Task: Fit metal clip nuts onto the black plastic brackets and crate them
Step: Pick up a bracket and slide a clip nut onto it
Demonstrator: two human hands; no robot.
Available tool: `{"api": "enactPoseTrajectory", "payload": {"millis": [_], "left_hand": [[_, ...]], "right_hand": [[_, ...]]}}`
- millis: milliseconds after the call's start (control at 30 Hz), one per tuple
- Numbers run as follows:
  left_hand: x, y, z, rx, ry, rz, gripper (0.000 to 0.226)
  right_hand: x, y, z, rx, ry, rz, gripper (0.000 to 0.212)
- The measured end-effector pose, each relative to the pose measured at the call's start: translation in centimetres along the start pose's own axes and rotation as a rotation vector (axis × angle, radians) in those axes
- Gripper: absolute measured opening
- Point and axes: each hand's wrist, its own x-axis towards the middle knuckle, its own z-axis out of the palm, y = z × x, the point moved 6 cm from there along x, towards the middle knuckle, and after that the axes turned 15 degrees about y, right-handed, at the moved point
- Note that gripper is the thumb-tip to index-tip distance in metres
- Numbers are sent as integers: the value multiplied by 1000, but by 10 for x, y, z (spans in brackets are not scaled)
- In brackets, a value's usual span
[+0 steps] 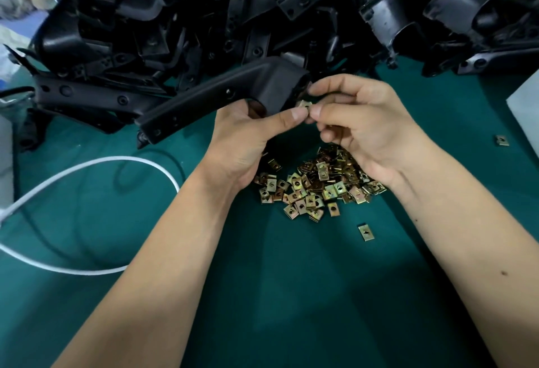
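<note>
Both hands raised: left hand [248,131] grips bracket [221,99], right hand [358,122] pinches clip nut [304,104]

A factory assembly bench, by the look of it: green work surface [291,280] heaped along the far edge with dozens of identical black plastic brackets [262,3], a loose pile of brass-coloured clip nuts [318,184] in front, a white cable [87,271] trailing across.
</note>
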Motion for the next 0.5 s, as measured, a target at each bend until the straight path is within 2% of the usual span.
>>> {"api": "enactPoseTrajectory", "payload": {"millis": [167, 367, 500], "left_hand": [[1, -1, 1, 81, -16, 55, 32], [2, 1, 1, 94, -73, 78, 41], [-1, 1, 4, 46, -149, 44, 30]], "right_hand": [[1, 6, 0, 132, -12, 198, 29], [-1, 6, 4, 146, -115, 259, 35], [-6, 2, 6, 222, -223, 305, 46]]}}
